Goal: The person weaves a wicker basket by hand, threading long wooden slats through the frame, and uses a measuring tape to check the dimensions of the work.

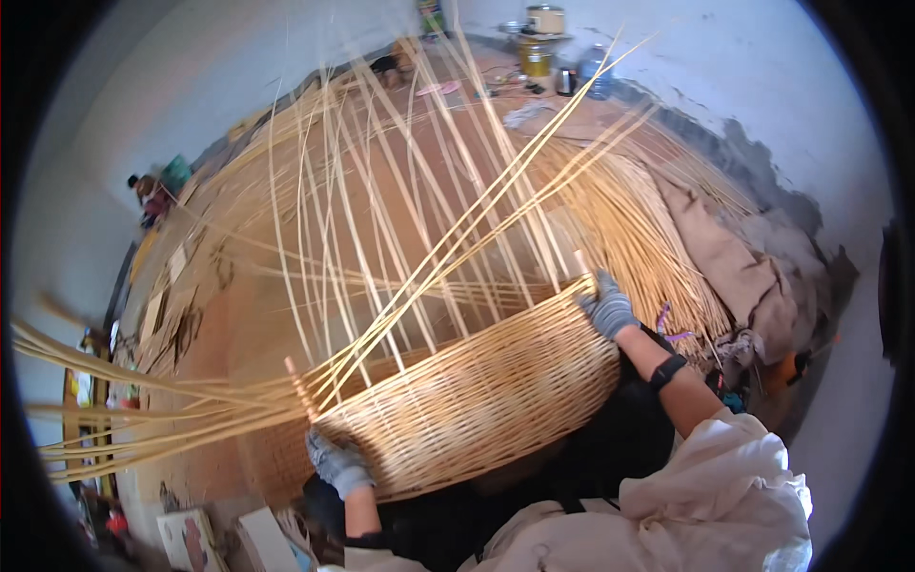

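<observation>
The tall canes (474, 173) blur toward their tips.

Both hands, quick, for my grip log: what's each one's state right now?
Left hand: closed, holding the wicker basket at its left end.
Right hand: closed, holding the wicker basket near its upper right corner.

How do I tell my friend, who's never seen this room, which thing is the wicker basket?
Find the big pile of loose pale rods at right, then come down and left toward the person's lap. There, the gloved left hand and gloved right hand hold opposite ends of the wicker basket. Unlike those loose rods, its side is tightly woven.
</observation>
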A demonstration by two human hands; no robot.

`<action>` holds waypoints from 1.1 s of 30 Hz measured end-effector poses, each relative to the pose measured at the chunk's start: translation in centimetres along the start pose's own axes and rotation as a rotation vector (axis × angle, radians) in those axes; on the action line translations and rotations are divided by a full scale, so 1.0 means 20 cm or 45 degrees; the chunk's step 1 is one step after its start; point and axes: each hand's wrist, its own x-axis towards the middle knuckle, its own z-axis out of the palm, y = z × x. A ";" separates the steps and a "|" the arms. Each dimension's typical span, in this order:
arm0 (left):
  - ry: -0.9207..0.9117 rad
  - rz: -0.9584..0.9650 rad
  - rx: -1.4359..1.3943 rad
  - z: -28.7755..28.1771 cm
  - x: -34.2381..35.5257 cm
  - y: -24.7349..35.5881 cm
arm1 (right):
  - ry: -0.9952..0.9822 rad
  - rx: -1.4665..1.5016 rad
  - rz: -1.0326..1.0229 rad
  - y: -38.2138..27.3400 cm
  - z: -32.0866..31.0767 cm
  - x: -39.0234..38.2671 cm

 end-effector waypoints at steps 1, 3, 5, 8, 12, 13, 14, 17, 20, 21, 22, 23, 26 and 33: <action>0.148 0.330 -0.203 -0.12 -0.08 0.20 | 0.085 -0.370 -0.512 -0.16 -0.15 -0.05; 0.252 0.936 -0.561 -0.19 -0.19 0.52 | 0.022 -0.439 -0.691 -0.27 -0.23 -0.06; -0.106 1.353 -0.522 -0.13 -0.24 0.84 | -0.090 -0.622 -0.591 -0.21 -0.23 -0.05; -0.143 1.330 -0.042 0.04 -0.25 1.14 | -0.339 -0.275 -0.613 -0.05 -0.33 0.01; -0.009 1.275 -0.097 0.24 -0.14 1.06 | -0.404 0.673 0.063 0.44 -0.74 -0.02; 0.163 1.362 -0.079 0.28 -0.16 1.08 | -0.273 0.991 0.168 0.73 -0.86 -0.05; 0.144 1.373 -0.072 0.25 -0.23 1.16 | 0.187 0.215 -0.143 1.10 -0.94 -0.11; 0.071 1.405 -0.064 0.26 -0.29 1.21 | -0.343 -0.701 0.851 1.77 -0.95 -0.51; -0.017 1.327 0.082 0.20 -0.32 1.23 | -0.424 -0.434 0.796 1.82 -0.60 -0.79; -0.010 1.339 0.090 0.20 -0.32 1.24 | -0.434 -0.409 0.886 1.84 -0.48 -0.92; 0.014 1.341 0.113 0.19 -0.31 1.22 | -0.450 -0.373 0.954 1.86 -0.31 -1.02; 0.048 1.316 0.159 0.18 -0.31 1.22 | -0.556 -0.300 0.968 1.85 -0.16 -1.08; -0.068 1.411 0.264 0.13 -0.34 1.26 | -0.688 -0.439 0.797 1.71 0.21 -1.21; -0.495 1.286 -0.075 -0.04 -0.42 1.21 | -0.242 -0.181 1.397 2.22 0.26 -1.44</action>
